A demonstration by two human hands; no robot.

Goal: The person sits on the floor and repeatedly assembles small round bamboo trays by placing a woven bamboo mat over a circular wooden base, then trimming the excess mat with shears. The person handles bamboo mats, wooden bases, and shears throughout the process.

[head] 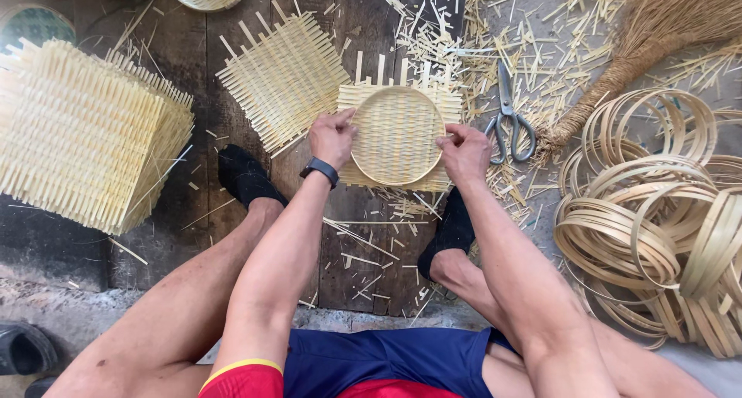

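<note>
A round woven bamboo tray [397, 134] sits pressed into a square woven mat [444, 103] on the wooden floor. My left hand [332, 137] grips the tray's left rim, fingers curled over the edge. My right hand [464, 152] pinches the tray's right rim. A dark band is on my left wrist. Loose mat strip ends stick out above the tray.
A loose woven mat [282, 77] lies left of the tray, and a thick stack of mats [81, 135] at far left. Scissors [508, 118] lie to the right, beside a straw broom [641, 50]. Several bamboo hoops [657, 220] pile at right. Cut strips litter the floor.
</note>
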